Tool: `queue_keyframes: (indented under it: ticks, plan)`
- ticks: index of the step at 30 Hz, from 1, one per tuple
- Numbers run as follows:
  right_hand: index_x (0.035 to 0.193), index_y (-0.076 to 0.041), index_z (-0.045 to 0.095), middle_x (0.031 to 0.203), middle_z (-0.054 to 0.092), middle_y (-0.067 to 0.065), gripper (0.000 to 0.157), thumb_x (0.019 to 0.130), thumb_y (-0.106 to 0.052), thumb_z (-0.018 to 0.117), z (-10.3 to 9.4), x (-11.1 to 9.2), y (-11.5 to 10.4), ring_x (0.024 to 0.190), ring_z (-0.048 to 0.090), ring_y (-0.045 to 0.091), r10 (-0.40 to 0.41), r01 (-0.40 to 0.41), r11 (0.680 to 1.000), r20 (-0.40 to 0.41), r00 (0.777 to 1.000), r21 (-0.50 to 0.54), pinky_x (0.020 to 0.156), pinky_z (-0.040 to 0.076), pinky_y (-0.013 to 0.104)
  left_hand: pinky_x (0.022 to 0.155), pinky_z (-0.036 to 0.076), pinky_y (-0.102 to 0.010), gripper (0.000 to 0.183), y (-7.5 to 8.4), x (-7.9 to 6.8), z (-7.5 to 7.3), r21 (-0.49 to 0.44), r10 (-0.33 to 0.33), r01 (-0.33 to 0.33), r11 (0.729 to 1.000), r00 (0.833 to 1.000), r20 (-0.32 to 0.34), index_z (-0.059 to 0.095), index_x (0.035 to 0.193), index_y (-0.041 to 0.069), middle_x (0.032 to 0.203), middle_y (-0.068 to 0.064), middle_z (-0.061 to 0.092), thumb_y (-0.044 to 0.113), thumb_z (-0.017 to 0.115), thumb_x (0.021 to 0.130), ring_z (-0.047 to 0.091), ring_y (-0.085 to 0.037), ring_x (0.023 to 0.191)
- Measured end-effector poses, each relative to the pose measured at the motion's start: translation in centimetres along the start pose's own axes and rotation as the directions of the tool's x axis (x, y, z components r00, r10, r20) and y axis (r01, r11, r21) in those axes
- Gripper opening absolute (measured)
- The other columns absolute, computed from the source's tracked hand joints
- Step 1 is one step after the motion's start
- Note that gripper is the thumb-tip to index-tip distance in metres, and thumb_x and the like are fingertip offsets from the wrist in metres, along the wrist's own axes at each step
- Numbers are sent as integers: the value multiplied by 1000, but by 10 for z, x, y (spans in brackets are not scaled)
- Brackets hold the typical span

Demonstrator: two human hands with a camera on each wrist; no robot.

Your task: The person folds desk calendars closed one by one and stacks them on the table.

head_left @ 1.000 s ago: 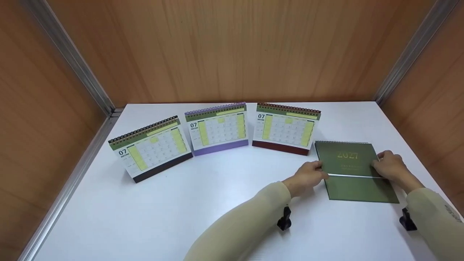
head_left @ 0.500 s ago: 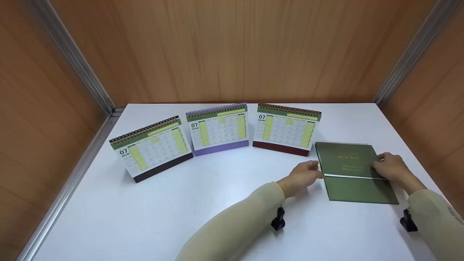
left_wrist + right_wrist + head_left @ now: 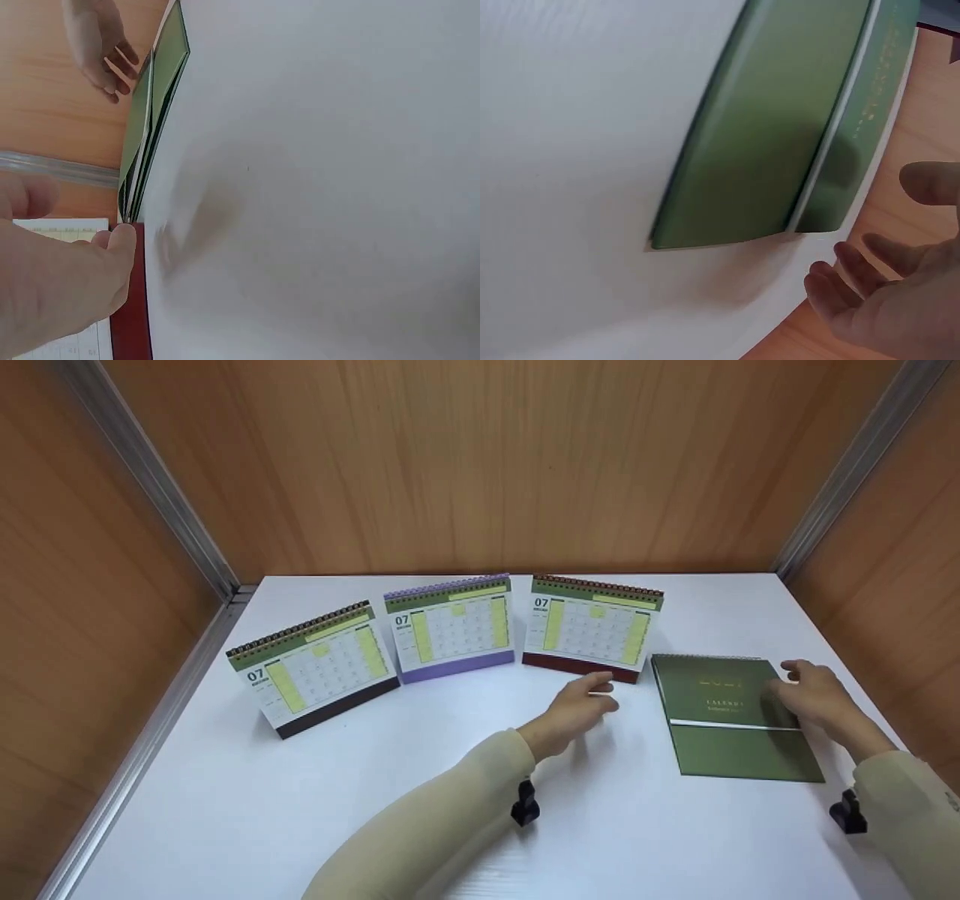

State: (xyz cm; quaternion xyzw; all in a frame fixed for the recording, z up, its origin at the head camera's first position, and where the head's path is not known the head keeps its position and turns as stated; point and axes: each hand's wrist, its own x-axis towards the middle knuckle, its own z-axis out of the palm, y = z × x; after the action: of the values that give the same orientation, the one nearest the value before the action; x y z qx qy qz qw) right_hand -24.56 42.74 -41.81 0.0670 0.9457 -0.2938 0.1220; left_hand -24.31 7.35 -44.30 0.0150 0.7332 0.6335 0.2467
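A green 2027 desk calendar (image 3: 742, 750) lies folded down at the right of the white table, its cover crossed by a pale strip. My right hand (image 3: 817, 697) hovers at its right edge with fingers loosely bent and nothing in them; the right wrist view shows a gap between the fingers and the calendar (image 3: 765, 150). To the left of it, my left hand (image 3: 574, 712) is in the air, holding nothing, in front of the standing calendar with the dark red base (image 3: 581, 664). In the left wrist view the left hand (image 3: 67, 277) partly covers that calendar.
Two more desk calendars stand upright, one with a purple base (image 3: 457, 666) and one with a black base (image 3: 337, 707) further left. Wooden panels (image 3: 510, 465) with metal corner rails enclose the white table (image 3: 300, 810) at the back and sides.
My left hand has let go of the green calendar's left edge and moved left. The right hand has released the right edge and lifted slightly. The green calendar stays lying flat.
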Motion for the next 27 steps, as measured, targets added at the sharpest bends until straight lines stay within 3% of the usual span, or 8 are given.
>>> queue_keyframes:
  ticks: [7,15,27]
  plan:
    - [149,13,17,148,22,39,78,101,-45,37,-6,-6,-18,134,24,57,-46,46,999,-25,999,25,104,28,70,96,48,-29,56,2,-4,-34,59,123,-116,991,984,-127,48,144,17,135,-1,55,11,61,89,53,-12,118]
    - [153,4,16,156,21,29,80,100,-52,38,-11,-14,-41,140,22,50,-102,103,990,-13,995,94,106,27,67,92,48,-24,53,6,-9,-66,155,252,-218,964,933,-256,47,143,15,135,-4,53,12,58,92,52,-13,116]
    - [157,-7,16,159,21,20,79,99,-57,38,-11,-21,-85,142,23,44,-138,135,954,-5,990,269,111,20,66,103,42,-26,54,17,-9,-92,265,361,-281,922,873,-328,43,146,18,137,0,46,11,56,94,49,-17,123]
